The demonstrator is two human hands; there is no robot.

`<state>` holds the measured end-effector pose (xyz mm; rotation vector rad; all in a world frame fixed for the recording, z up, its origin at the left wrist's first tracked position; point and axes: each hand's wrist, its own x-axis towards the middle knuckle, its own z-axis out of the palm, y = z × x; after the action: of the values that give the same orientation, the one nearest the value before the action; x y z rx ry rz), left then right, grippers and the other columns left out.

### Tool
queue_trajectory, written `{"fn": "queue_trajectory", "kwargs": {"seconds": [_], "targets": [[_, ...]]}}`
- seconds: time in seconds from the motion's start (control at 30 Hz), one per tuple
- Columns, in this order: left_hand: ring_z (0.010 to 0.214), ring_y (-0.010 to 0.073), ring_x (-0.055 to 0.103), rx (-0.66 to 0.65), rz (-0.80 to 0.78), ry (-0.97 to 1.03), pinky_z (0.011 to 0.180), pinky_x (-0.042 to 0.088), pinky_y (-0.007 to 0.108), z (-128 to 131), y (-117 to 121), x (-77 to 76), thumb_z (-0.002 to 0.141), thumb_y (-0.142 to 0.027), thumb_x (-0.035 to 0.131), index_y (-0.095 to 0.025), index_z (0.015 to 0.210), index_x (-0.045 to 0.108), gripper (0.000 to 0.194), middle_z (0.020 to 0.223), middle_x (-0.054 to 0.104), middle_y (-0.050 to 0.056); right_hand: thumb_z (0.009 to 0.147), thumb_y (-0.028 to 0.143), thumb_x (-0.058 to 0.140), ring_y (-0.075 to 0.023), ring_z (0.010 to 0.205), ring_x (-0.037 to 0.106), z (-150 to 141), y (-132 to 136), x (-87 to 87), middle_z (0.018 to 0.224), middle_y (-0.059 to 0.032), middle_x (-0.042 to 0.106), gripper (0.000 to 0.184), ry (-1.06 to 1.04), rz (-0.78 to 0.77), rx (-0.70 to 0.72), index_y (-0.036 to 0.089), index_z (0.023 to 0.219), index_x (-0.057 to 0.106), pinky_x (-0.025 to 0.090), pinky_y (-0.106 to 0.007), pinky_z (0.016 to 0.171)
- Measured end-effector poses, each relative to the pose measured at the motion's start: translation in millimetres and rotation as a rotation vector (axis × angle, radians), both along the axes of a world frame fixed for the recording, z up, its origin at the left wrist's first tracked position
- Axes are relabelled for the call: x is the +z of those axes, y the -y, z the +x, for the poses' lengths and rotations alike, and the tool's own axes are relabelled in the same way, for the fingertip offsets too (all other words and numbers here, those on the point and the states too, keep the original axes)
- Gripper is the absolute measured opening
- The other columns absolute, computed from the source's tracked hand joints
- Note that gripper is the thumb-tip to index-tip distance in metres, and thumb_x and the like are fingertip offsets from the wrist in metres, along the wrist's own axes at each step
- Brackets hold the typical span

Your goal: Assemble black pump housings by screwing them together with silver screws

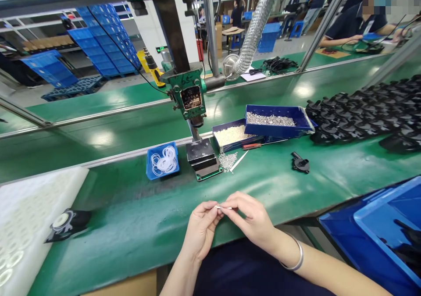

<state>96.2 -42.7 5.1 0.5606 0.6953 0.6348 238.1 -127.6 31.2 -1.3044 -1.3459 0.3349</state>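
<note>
Over the front of the green bench, my left hand (204, 226) and my right hand (248, 217) meet at their fingertips. Both are closed in a pinch on one small, thin whitish piece (219, 207); the fingers cover most of it, so its exact kind does not show. Beyond my hands stands a green arbor press (190, 96) with a black block (200, 152) on its base. Beside that base lie a pile of tiny metal rings (226, 161) and a white strip (239, 161). A single black plastic housing (300, 162) rests farther right.
A blue tray of clear rings (164, 161) sits left of the press. Bins of cream parts (233, 135) and metal pins (270, 119) stand behind, near a red-handled screwdriver (251, 146). Black housings (365, 107) crowd the right; white foam (39, 212) and a blue crate (345, 217) flank me.
</note>
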Motion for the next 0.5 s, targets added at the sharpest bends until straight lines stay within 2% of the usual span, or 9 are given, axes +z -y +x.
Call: {"fn": "queue_trajectory", "kwargs": {"seconds": [0.17,0.3,0.4,0.5], "targets": [[0.071,0.0086,0.068,-0.062,0.113,0.009,0.07,0.057,0.017,0,-3,3.6,0.069,-0.016,0.086,-0.016,0.076,0.075,0.014,0.078,0.07,-0.001,0.094,0.009,0.058,-0.0185,0.086,0.066,5,6,-3.7,0.093,-0.0073,0.07,0.026,0.118,0.067,0.073,0.022,0.115,0.066,0.057,-0.035,0.076],[0.067,0.0081,0.066,-0.143,0.154,0.017,0.068,0.056,0.017,-1,-4,4.1,0.07,-0.02,0.086,-0.017,0.078,0.074,0.015,0.074,0.07,-0.001,0.095,0.009,0.057,-0.0177,0.085,0.066,10,9,-3.7,0.093,-0.0073,0.072,0.026,0.168,0.11,0.112,0.019,0.117,0.065,0.057,-0.034,0.075],[0.068,0.0094,0.068,-0.116,0.243,-0.058,0.071,0.057,0.019,-1,-5,4.7,0.068,-0.02,0.087,-0.018,0.085,0.075,0.021,0.075,0.073,0.001,0.095,0.008,0.057,-0.017,0.083,0.065,12,11,-2.3,0.092,-0.0077,0.071,0.023,0.194,0.117,0.085,0.017,0.115,0.065,0.056,-0.033,0.073],[0.072,0.0121,0.071,-0.079,0.414,-0.183,0.074,0.059,0.02,-1,-8,10.4,0.068,-0.02,0.087,-0.017,0.087,0.075,0.023,0.077,0.075,0.003,0.095,0.009,0.057,-0.0164,0.085,0.066,14,14,-1.8,0.093,-0.0076,0.072,0.023,0.196,0.107,0.058,0.017,0.115,0.066,0.057,-0.032,0.074]]}}
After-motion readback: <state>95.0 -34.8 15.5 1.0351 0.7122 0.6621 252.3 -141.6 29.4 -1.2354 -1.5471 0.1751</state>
